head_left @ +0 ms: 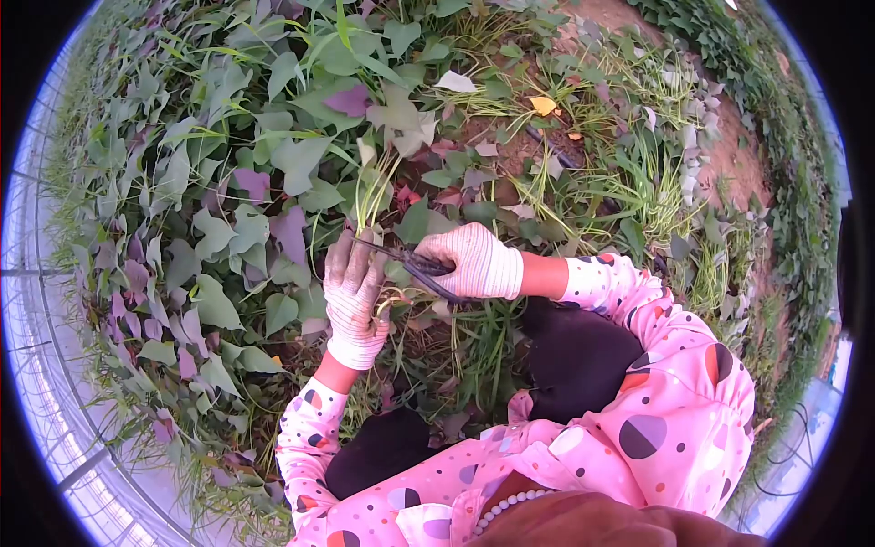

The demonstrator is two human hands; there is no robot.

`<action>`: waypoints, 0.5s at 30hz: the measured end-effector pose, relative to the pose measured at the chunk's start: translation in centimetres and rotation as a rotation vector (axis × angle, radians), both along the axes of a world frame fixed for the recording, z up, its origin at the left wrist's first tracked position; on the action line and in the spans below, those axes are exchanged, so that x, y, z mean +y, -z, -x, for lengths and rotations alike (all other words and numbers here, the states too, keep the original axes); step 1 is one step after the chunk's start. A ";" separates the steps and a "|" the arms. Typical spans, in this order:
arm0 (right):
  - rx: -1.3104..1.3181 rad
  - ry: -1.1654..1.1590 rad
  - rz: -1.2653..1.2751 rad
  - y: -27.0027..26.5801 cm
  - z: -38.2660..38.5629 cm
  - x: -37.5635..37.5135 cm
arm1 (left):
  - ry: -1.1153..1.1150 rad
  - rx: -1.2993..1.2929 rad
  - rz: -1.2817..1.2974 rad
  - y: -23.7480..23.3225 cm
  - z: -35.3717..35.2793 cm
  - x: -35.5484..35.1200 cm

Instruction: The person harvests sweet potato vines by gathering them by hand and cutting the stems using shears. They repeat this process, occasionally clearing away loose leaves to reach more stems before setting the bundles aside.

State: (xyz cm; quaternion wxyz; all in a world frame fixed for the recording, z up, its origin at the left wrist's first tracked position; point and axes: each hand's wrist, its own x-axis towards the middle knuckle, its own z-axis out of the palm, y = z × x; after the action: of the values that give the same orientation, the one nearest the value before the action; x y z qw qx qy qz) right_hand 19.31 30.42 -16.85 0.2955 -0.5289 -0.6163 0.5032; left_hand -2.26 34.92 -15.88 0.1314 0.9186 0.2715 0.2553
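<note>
A white, soiled glove covers my left hand (pixel 355 296), whose fingers close round a small bunch of leafy stems (pixel 375 193) pointing up and away from me. My right hand (pixel 474 262), in a striped white glove, grips dark scissors (pixel 424 272) by the handles. The scissor blades reach left to the stems, just above the left fingertips. Whether the blades touch the stems I cannot tell. Broad green and purple leaves (pixel 301 164) surround both hands.
Dense vines (pixel 182 182) spread on the left. Cut-looking stems (pixel 638 164) and reddish soil (pixel 734 155) lie at the right. A yellow leaf (pixel 543 106) is beyond the right hand. My dark-clad knees (pixel 583 356) are close below the hands.
</note>
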 end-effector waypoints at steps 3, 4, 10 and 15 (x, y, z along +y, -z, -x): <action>0.038 -0.155 -0.045 -0.3 1.0 -0.3 | -0.015 0.017 0.121 1.8 1.3 -1.4; 0.042 -0.159 -0.045 0.4 1.1 -0.2 | -0.029 -0.043 0.235 2.8 2.0 -2.1; 0.526 0.158 0.426 2.7 -0.6 1.6 | 0.001 0.171 1.339 2.3 2.8 -5.5; 0.354 0.445 0.381 9.5 -6.5 4.6 | 0.271 0.217 1.629 1.1 2.0 -7.9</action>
State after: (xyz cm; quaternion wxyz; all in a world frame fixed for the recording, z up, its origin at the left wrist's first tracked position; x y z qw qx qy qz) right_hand 25.82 34.98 -26.30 0.3964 -0.6006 -0.3197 0.6164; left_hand -4.25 27.06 -17.00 0.7575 0.5804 0.2696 -0.1290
